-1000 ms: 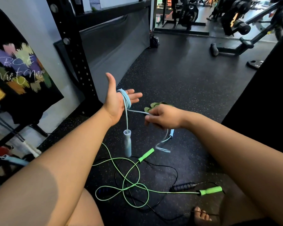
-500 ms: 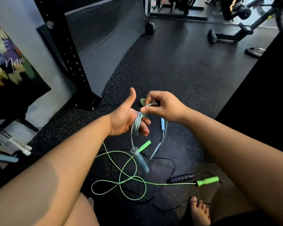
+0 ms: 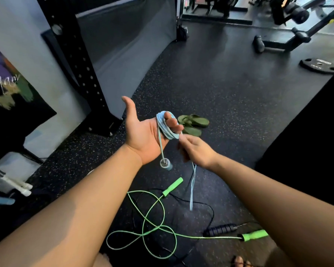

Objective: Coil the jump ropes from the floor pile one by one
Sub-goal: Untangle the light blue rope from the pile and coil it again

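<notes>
Another turn goes on! The left hand [image 3: 143,137] is spread palm up, thumb flung wide, fingers only lightly bent, and the blue jump rope [image 3: 165,125] sits wound round those fingers, up above the green jump rope [image 3: 154,224] that sprawls on the floor. The bundle looks fatter than it did a second ago, when only a few turns lay across the hand.

The right hand [image 3: 196,151], which half a second back was up over the fingertips laying cord, is now down just beside the coil on its right, fingers curled and pinching the blue cord. It is motion-blurred, so I cannot read the exact grip.

One blue handle [image 3: 165,163] dangles on a short length under the left palm, above the near green handle [image 3: 172,186]. The free tail [image 3: 192,189] hangs from the right hand, blurred, and it is far shorter than before, its end swinging above the green loops.

By my reckoning that puts this first rope within a turn or two of done, with only the tail to wrap and tuck.

Still waiting: the green rope itself, untouched, and a black jump rope [image 3: 220,229] threaded under it, its handle lying just beside the far green handle [image 3: 255,235]. A pair of green sandals [image 3: 193,124] lies beyond the green rope, behind the hands.
</notes>
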`<state>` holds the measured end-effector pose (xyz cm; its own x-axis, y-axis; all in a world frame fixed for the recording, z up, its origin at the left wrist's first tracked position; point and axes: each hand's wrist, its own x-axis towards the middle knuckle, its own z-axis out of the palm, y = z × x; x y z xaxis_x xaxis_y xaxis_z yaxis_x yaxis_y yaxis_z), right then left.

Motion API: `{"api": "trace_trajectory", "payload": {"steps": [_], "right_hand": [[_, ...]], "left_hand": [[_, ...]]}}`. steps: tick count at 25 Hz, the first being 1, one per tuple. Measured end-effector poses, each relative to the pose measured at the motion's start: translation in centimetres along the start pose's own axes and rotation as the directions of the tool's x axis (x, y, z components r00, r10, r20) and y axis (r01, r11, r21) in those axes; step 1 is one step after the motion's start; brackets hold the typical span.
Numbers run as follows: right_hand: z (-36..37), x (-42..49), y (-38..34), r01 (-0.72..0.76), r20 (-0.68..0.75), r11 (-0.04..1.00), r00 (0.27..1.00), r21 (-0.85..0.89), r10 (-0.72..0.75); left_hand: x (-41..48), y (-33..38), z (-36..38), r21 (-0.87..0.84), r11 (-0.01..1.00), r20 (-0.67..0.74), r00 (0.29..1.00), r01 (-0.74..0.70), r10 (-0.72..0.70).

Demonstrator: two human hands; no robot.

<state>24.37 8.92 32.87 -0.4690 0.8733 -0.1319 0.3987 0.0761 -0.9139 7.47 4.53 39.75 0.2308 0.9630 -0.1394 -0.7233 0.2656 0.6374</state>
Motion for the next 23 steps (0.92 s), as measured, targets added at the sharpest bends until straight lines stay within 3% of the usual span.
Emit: {"api": "trace_trajectory", "payload": {"steps": [3,6,9,11,15,18,21,23], "right_hand": [[0.7,-0.3,0.3,-0.085,0.235,0.987,0.965,-0.137,0.115],[0.5,-0.6,-0.7,-0.073,0.338,0.946,0.923,-0.315,0.183],[0.2,-0.6,-2.8,0.061,0.359,0.879,0.924,-0.473,0.129],[-0.5,-0.7,-4.3,0.179,0.326,0.803,0.945,-0.568,0.020],[-3.2,-0.5,-5.6,0.345,0.280,0.696,0.937,-0.630,-0.211],[-5.1,-0.7,-6.0,0.381,0.256,0.673,0.924,-0.633,-0.283],[-6.6,-0.9,-6.3,0.393,0.220,0.679,0.918,-0.621,-0.330],[-7.4,-1.0,-6.0,0.378,0.179,0.742,0.924,-0.554,-0.337]], "left_hand": [[1.0,1.2,-1.1,-0.070,0.992,-0.102,0.990,-0.109,0.102],[2.1,1.4,-1.3,-0.061,0.983,-0.186,0.970,-0.171,0.157],[3.3,0.8,-1.5,0.079,0.982,-0.274,0.943,-0.173,0.188],[3.7,0.3,-1.4,0.291,0.953,-0.310,0.935,-0.081,0.174],[3.2,-1.1,-0.8,0.604,0.779,-0.263,0.965,0.167,-0.002],[2.7,-1.9,-0.7,0.777,0.592,-0.166,0.977,0.211,-0.130],[1.7,-2.7,0.2,0.785,0.563,-0.123,0.955,0.260,-0.270],[1.2,-2.8,0.9,0.768,0.557,-0.100,0.918,0.316,-0.384]]}}
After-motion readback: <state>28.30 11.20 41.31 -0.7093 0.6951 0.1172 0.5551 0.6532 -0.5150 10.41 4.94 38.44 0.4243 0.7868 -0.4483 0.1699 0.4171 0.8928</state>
